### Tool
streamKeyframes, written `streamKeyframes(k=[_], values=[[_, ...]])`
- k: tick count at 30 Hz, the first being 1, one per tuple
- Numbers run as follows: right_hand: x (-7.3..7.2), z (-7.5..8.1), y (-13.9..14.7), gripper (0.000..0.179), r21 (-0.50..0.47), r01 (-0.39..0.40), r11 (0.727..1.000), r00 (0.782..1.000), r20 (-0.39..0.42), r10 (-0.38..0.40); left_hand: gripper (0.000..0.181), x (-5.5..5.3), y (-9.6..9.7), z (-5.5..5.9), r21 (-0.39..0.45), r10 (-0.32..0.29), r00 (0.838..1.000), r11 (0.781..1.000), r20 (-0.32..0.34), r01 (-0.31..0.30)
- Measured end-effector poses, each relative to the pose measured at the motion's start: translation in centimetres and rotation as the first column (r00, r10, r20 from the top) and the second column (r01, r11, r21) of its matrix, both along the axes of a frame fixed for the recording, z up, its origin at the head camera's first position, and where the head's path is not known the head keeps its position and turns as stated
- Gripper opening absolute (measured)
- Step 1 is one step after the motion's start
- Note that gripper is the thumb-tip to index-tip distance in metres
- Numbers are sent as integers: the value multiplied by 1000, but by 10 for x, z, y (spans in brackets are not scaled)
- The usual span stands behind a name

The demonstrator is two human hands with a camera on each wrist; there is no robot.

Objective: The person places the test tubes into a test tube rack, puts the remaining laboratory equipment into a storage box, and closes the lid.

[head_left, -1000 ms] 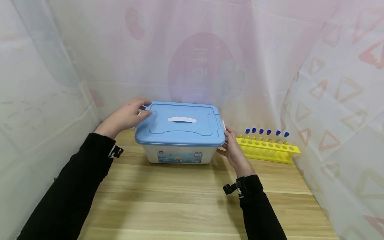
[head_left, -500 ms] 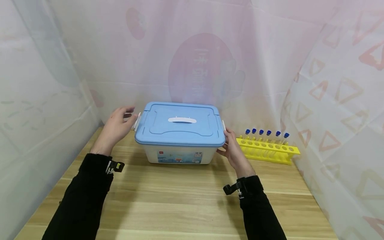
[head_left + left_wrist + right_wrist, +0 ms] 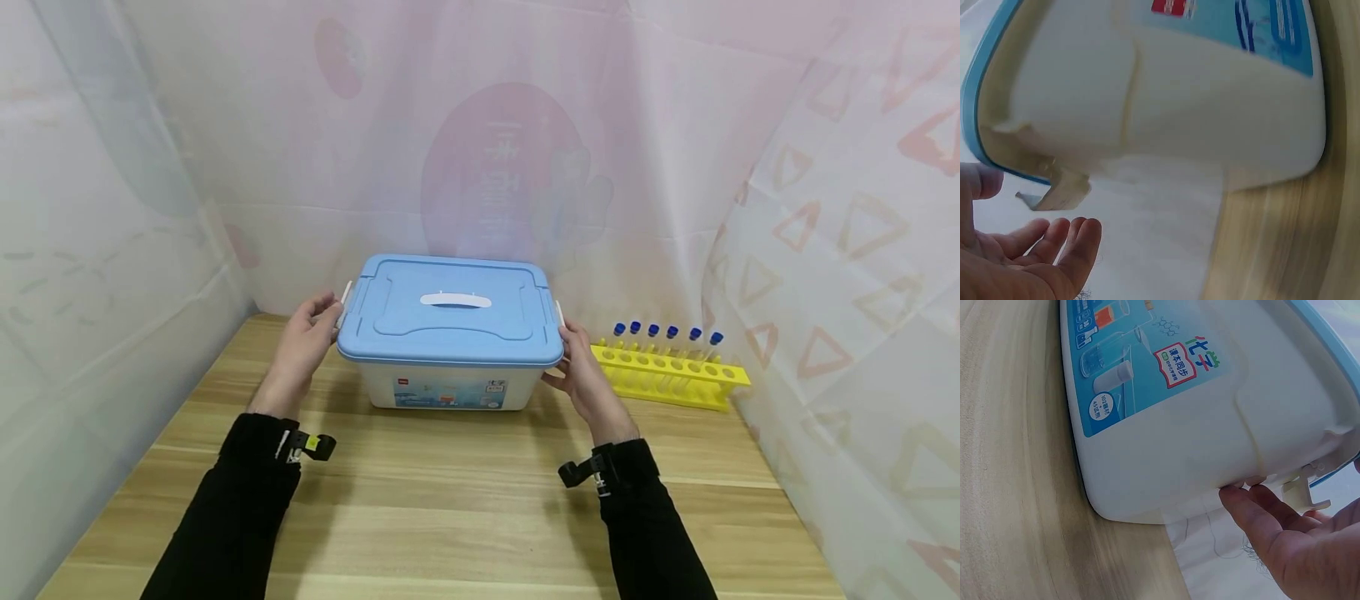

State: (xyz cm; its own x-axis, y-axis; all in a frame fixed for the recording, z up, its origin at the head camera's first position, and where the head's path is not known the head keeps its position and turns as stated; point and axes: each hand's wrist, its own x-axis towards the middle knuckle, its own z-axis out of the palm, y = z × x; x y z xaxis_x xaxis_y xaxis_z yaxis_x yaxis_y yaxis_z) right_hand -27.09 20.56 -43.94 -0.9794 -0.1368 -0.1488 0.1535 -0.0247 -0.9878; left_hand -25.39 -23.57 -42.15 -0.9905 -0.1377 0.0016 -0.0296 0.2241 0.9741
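Note:
A storage box (image 3: 363, 383) with a pale translucent body and a blue lid (image 3: 405, 325) stands on the wooden table. White latches flank it; the left latch (image 3: 1063, 190) sticks outward from the wall. My left hand (image 3: 296, 350) is beside that latch, its fingers loosely bent and the thumb near the lid rim in the left wrist view. At the other end, fingertips of my right hand (image 3: 588, 387) touch the box's side wall below the right latch (image 3: 1300, 492), which also sticks outward. The lid sits on the box, with a white handle (image 3: 455, 299) lying on top.
A yellow test tube rack (image 3: 667, 362) holding several blue-capped tubes (image 3: 672, 331) stands right of the box, close to my right hand. Patterned white cloth (image 3: 480, 167) hangs behind the box and along both sides of the table (image 3: 450, 500).
My left hand has left the lid's left rear corner, swung out to the left and come down beside the left latch. The right hand and the box have stayed in place.

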Motion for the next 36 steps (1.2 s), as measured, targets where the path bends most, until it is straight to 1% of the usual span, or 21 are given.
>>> streamKeyframes(k=[2,5,10,14,18,20,27,36], values=[[0,0,0,71,0,-2,1000,1000,-2,2,77,-1,3,-2,54,-6,1000,999,10,5],[0,0,-1,72,4,-4,1000,1000,-7,4,77,-1,7,-4,96,-13,1000,995,26,11],[0,0,-1,74,17,-2,1000,1000,-10,2,79,1,13,-4,138,-21,999,990,28,17],[1,1,-2,74,25,-2,1000,1000,-15,2,80,4,18,-3,164,-2,1000,986,9,1],[1,3,-3,74,34,2,999,1000,-15,-2,77,6,22,-3,158,30,999,987,-23,-26],[1,3,-3,74,39,7,999,1000,-11,-6,76,7,23,-2,145,36,999,989,-31,-31],[-1,5,-6,81,48,6,999,1000,0,-6,80,12,23,1,102,28,998,995,-47,-23],[3,9,-8,85,70,11,998,1000,15,-12,73,13,22,-1,26,37,997,999,-68,-36]])
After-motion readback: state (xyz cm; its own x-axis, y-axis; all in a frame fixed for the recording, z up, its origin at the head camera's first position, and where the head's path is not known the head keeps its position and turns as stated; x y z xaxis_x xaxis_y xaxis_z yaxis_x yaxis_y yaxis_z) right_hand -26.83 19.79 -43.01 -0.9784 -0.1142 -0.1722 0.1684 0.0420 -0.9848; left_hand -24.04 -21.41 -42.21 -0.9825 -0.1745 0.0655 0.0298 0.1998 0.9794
